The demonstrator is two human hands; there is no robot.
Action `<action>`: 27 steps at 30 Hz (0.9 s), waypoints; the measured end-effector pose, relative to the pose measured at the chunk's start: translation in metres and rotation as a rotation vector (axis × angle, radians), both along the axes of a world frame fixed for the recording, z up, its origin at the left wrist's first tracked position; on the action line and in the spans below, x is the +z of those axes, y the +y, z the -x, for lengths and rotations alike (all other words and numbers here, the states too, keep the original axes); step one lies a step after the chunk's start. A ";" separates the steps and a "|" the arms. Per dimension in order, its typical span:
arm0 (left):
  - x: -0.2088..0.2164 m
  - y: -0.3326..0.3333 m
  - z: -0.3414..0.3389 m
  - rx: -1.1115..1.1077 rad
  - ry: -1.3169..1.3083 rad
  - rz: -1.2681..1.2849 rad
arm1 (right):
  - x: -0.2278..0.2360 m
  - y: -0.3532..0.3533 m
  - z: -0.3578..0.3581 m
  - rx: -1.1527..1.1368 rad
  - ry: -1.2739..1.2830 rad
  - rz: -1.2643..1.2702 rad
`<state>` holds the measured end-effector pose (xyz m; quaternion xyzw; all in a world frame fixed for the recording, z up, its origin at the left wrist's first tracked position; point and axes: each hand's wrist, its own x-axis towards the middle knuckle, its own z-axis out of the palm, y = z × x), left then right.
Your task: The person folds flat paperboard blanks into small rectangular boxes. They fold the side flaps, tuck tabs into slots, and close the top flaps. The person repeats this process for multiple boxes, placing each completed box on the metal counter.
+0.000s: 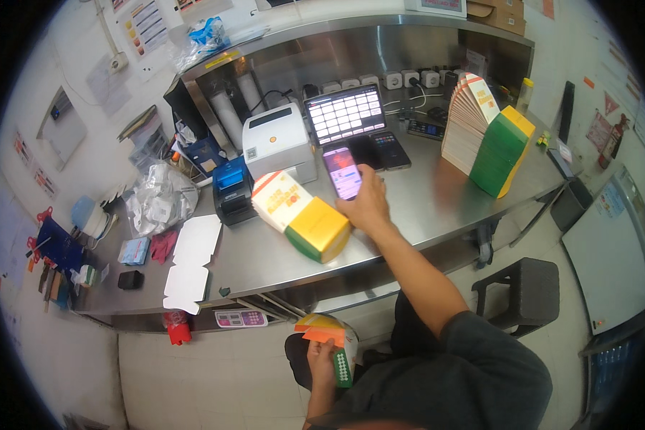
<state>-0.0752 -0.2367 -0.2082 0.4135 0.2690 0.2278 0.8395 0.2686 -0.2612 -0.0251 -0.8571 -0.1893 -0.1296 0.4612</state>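
Note:
On the steel counter, my right hand (368, 204) is closed round the lower right edge of a phone (342, 174) with a lit screen. The phone is in front of a tablet with a keyboard (346, 115). Down near my lap, my left hand (322, 367) pinches an orange paper slip (324, 334). Beside its fingers is a green, white and yellow paper box (343, 367), partly hidden by the hand. A stack of nested yellow, green and white paper boxes (315, 223) lies left of my right wrist.
Another nested box stack (491, 143) stands at the counter's right. A white label printer (276, 140), a small black-blue printer (233, 188) and white flat card (192, 251) are to the left. A dark stool (527, 290) stands on the floor at right.

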 end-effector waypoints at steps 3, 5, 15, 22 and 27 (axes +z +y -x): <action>0.000 0.001 0.006 0.024 -0.009 -0.010 | -0.002 0.041 0.007 0.091 0.005 -0.048; 0.001 0.003 0.009 0.047 -0.014 -0.016 | -0.002 0.066 0.006 0.112 -0.001 -0.006; 0.005 0.005 0.012 0.105 -0.019 0.019 | -0.005 0.124 -0.015 -0.014 -0.115 0.035; 0.016 0.001 0.012 0.082 -0.061 0.044 | -0.004 0.128 -0.017 -0.037 -0.089 0.072; 0.018 0.001 0.011 0.060 -0.009 0.029 | 0.000 0.118 -0.013 -0.006 -0.049 0.063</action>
